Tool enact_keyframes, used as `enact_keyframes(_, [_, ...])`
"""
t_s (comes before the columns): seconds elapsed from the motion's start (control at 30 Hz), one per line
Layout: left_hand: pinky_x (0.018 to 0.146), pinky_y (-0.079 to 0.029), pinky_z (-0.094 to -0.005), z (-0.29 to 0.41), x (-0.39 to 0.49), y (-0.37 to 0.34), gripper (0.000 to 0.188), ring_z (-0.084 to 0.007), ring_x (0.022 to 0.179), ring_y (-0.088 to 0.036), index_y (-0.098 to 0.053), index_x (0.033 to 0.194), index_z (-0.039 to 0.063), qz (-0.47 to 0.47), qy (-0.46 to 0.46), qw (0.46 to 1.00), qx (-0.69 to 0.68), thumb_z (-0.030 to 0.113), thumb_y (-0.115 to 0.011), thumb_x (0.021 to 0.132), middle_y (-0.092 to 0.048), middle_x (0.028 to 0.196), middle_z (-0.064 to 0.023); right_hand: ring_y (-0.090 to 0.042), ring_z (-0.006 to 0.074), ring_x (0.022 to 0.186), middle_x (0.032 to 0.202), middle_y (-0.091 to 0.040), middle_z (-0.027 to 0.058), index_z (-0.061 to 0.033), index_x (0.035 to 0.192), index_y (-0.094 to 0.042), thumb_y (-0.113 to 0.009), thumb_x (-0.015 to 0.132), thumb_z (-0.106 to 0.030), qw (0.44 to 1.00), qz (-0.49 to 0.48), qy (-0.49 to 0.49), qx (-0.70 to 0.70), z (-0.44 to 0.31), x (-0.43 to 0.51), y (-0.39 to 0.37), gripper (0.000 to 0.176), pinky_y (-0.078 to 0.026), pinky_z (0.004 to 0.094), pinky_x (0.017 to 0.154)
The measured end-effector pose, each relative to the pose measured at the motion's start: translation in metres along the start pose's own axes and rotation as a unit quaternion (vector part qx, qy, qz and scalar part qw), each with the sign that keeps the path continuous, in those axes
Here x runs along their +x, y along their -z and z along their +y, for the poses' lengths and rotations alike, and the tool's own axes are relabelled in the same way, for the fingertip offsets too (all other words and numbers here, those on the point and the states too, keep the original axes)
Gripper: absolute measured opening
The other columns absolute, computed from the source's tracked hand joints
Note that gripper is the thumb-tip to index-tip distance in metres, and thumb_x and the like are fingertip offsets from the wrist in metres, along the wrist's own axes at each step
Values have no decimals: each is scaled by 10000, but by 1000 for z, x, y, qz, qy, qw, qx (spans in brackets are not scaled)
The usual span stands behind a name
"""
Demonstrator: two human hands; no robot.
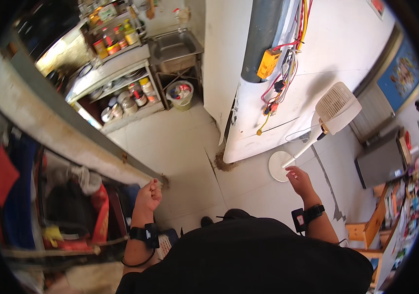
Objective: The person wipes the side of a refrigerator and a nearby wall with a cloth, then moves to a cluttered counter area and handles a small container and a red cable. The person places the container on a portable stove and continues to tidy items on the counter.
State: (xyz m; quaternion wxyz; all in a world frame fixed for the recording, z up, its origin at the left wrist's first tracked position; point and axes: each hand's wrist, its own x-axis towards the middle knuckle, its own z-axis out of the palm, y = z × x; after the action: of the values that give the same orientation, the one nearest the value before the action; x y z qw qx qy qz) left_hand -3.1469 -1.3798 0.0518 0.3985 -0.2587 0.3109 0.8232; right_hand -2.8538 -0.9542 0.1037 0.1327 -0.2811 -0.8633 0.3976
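My left hand [149, 195], fingers curled in with nothing visible in them, is raised near the foot of a pale wall end [121, 167]. My right hand [299, 180] has its fingers loosely bent and apart, and nothing shows in it. From this view it overlaps the tiled floor beside the round base [277, 167] of a white pedestal appliance, probably a fan [336, 106], with a ribbed head. Whether the hand touches the base is hard to tell, but it looks above it. Black devices are strapped to both wrists.
A kitchen corner holds a metal sink [176, 46], a waste bin [181, 96] and a shelf unit [136, 73] of jars. Cables and a yellow box [268, 64] hang on a white partition [255, 121]. Right are a dark cabinet [382, 160] and wooden furniture [371, 224]; cluttered shelving [73, 205] stands left.
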Motion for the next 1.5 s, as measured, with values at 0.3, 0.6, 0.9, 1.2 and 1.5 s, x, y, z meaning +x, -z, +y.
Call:
enact_keyframes(0.3, [385, -272, -151, 110, 188, -100, 194, -43, 533, -415, -445, 1070, -17, -102, 96, 988, -65, 75, -455, 900, -519, 760, -4, -539, 95, 688, 747, -602, 39, -29, 1008, -568, -489, 795, -95, 988, 29, -139, 67, 27, 78, -60, 237, -439, 233, 612])
enact_keyframes(0.6, [349, -161, -210, 178, 325, -167, 460, -74, 382, -237, -515, 759, 105, 66, 24, 997, 26, 503, -332, 899, -298, 478, 60, -530, 122, 638, 771, -588, 52, -42, 1038, -521, -489, 753, -96, 887, 116, -402, 195, 57, 152, -95, 292, -419, 246, 551])
enact_keyframes(0.9, [575, -410, -219, 263, 563, -179, 165, -141, 624, -426, -476, 971, -57, 73, 101, 990, -73, 42, -457, 840, -474, 758, -49, -541, 130, 623, 753, -579, 65, -62, 1051, -494, -487, 773, -123, 776, 230, -568, 145, 40, 138, -104, 285, -413, 249, 484])
enact_keyframes(1.2, [701, -525, -299, 294, 801, -185, 85, -208, 680, -555, -530, 802, -46, 148, 61, 985, -69, 13, -590, 807, -566, 742, -101, -538, 176, 629, 773, -566, 101, -81, 1082, -444, -475, 793, -123, 629, 191, -751, 58, -90, 147, -109, 294, -428, 334, 514])
enact_keyframes(1.5, [768, -374, -464, 307, 895, -176, 334, -257, 722, -480, -477, 814, 55, 90, 105, 970, -200, 381, -420, 856, -495, 725, -112, -553, 172, 677, 808, -582, 89, -105, 1091, -461, -492, 812, -138, 555, 171, -814, -11, -144, 187, -121, 283, -445, 335, 562])
